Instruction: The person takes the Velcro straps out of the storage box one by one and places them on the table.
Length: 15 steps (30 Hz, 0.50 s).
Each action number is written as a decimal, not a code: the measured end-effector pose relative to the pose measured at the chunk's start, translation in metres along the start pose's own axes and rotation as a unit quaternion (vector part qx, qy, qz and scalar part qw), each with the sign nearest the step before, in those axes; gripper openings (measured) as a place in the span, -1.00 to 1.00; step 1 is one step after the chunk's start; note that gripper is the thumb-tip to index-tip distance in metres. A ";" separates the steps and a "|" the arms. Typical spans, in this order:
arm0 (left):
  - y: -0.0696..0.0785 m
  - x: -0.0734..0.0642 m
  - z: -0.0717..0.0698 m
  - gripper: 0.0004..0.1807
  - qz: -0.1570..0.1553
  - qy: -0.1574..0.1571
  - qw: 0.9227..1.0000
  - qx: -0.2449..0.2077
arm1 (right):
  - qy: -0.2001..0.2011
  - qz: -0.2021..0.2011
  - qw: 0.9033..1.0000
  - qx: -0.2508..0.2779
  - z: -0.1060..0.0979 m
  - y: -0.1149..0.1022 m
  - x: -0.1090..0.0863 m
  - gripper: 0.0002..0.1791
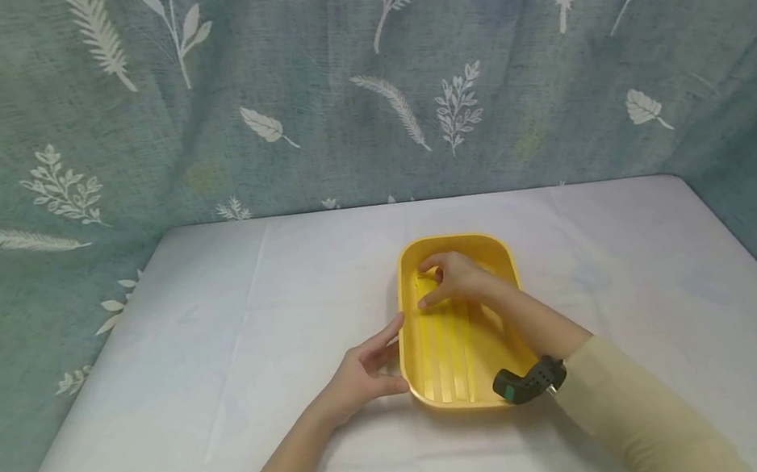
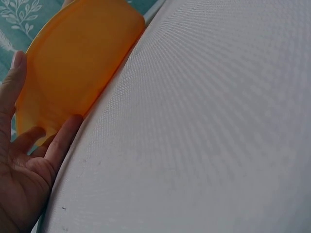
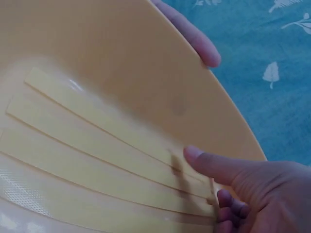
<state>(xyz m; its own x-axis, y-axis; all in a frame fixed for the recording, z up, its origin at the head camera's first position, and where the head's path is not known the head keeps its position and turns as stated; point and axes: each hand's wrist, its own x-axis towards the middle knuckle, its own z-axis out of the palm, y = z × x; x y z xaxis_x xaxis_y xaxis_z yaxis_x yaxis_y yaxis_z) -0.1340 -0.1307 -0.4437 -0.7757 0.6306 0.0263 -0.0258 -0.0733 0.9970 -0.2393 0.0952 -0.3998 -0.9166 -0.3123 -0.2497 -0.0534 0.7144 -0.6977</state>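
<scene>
Looks like lining up the flat yellow strips (image 3: 63,128) inside the yellow tray (image 1: 498,324); best guess. Right hand (image 1: 458,277) down in the tray by the strips' far ends, thumb and fingers apart in a half-wide curve. No clear grip visible; fingertip contact hard to confirm. Left hand (image 1: 358,373) at the tray's outer wall, spread wide, touching but not wrapped round. Tray resting on the white surface (image 1: 274,325), under the right hand, just right of the left hand. Strips lengthwise on the tray floor, running from the right hand's fingertips back toward its wrist. Can't tell if loose or stuck down.

To do it well: brace low with the left hand to avoid sliding or tipping the tray. Work one strip at a time. Nudge with flat fingertips rather than picking up an edge. Square the ends first, then even out the gaps. Avoid dragging knuckles across neighbouring strips. Watch the wrist camera (image 1: 528,382) by the near rim, behind the right hand: possible snag.
</scene>
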 end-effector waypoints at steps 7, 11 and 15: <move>0.000 0.000 0.000 0.03 -0.003 0.003 1.000 0.008 | 0.007 -0.004 0.998 -0.066 0.007 -0.002 0.002 -0.26; 0.001 0.000 0.000 0.03 -0.004 0.004 1.000 0.008 | 0.010 -0.008 0.997 -0.072 0.007 -0.001 0.004 -0.33; 0.000 0.000 0.000 0.04 -0.002 0.002 1.000 0.007 | 0.015 -0.017 0.997 -0.079 0.005 -0.001 0.004 -0.42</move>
<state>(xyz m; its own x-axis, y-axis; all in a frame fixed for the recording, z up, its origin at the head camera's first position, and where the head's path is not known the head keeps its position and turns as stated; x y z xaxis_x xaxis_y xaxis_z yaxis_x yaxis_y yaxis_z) -0.1341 -0.1308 -0.4437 -0.7779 0.6279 0.0228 -0.0201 -0.0611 0.9979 -0.2412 0.0896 -0.4033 -0.9241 -0.3219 -0.2061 -0.1447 0.7937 -0.5909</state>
